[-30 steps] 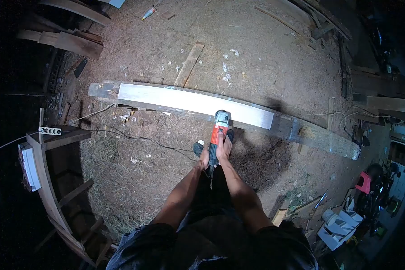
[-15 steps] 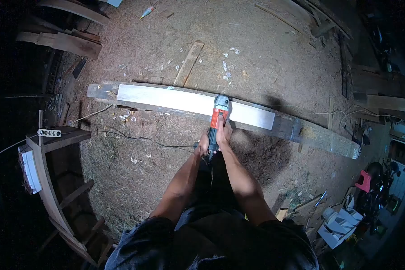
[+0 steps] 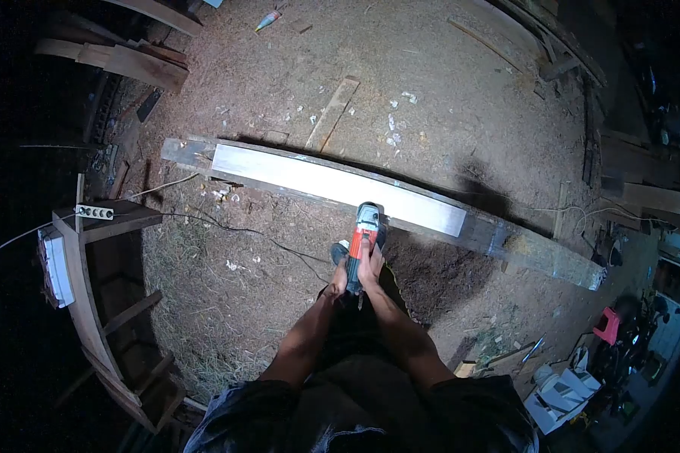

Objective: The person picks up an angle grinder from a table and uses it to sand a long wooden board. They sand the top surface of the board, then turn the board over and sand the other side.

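Both hands are wrapped around a red and black angle grinder (image 3: 365,231) with a grey head. My left hand (image 3: 338,280) grips the dark rear of its body from the left. My right hand (image 3: 370,266) closes on it from the right, with the thumb along the top. The grinder's head overlaps the near edge of a pale, smooth board (image 3: 310,176). That board lies lengthwise on a longer, darker plank (image 3: 525,240). From the grinder's side, a black cord (image 3: 257,238) runs left over the ground.
A power strip (image 3: 95,213) sits on a wooden frame (image 3: 83,264) at left. A short plank (image 3: 334,113) lies beyond the board among pale scraps. Stacked boards (image 3: 143,66) stand at far left. A pink stool (image 3: 607,325) and white boxes (image 3: 563,396) are at right.
The grinder and both hands have drawn back toward my body, from across the pale board to its near edge. A shoe now shows beside the grinder. The whole view has shifted slightly.
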